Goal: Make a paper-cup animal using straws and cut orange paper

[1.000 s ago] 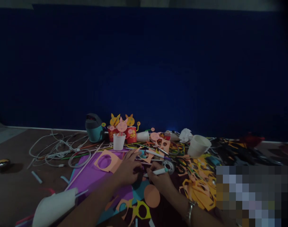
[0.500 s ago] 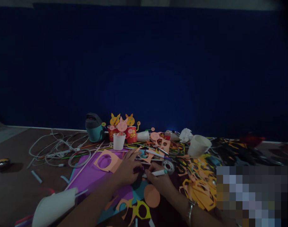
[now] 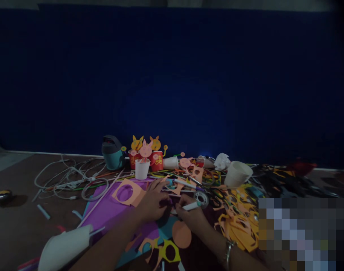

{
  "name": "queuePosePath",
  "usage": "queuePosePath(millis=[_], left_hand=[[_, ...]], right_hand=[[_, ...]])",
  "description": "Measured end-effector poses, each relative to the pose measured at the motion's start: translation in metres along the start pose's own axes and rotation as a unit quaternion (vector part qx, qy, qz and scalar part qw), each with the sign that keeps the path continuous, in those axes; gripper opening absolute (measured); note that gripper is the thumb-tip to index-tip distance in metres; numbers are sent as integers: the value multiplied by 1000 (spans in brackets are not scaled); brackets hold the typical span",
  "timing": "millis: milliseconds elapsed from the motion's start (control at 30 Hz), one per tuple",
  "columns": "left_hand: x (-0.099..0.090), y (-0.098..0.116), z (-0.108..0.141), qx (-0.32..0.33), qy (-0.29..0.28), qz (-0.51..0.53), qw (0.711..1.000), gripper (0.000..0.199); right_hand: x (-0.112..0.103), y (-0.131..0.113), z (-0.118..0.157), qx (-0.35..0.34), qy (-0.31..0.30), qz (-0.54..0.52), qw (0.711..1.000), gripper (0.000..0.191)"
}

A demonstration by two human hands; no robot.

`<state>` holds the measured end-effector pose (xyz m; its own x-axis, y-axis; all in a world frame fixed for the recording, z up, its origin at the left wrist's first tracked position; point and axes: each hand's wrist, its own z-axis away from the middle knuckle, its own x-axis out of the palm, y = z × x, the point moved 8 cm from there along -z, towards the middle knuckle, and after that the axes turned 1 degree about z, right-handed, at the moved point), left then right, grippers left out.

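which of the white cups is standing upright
The small white cup with the pink paper pig in it, beside the red cup. The white cup to its right and the big white cup lie tipped over.

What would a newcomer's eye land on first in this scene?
The left hand and right hand stand out low in the middle, the right gripping a white marker above a purple sheet. Behind them, paper animal faces rise from red cups against a dark blue wall. To the right, orange paper cutouts spread beside a tipped white cup.
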<state>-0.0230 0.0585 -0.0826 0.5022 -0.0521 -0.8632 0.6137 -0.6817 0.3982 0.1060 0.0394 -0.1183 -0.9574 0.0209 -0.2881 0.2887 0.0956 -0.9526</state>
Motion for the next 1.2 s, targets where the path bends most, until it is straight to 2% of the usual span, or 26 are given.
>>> queuePosePath(millis=[333,733,1033,1200], left_hand=[[3,-3,1,-10,-1,4,1000,12],[3,-3,0,-7,-1,3,1000,10],[3,-3,0,-8,-2,0,1000,14],[3,-3,0,-10,1,5,1000,8]], right_hand=[[-10,-3,-2,13,19,-4,1000,21],[-8,-4,-2,6,9,40,999,22],[-10,-6,-2,-12,9,40,999,21],[-9,-1,-2,-3,14,30,999,20]])
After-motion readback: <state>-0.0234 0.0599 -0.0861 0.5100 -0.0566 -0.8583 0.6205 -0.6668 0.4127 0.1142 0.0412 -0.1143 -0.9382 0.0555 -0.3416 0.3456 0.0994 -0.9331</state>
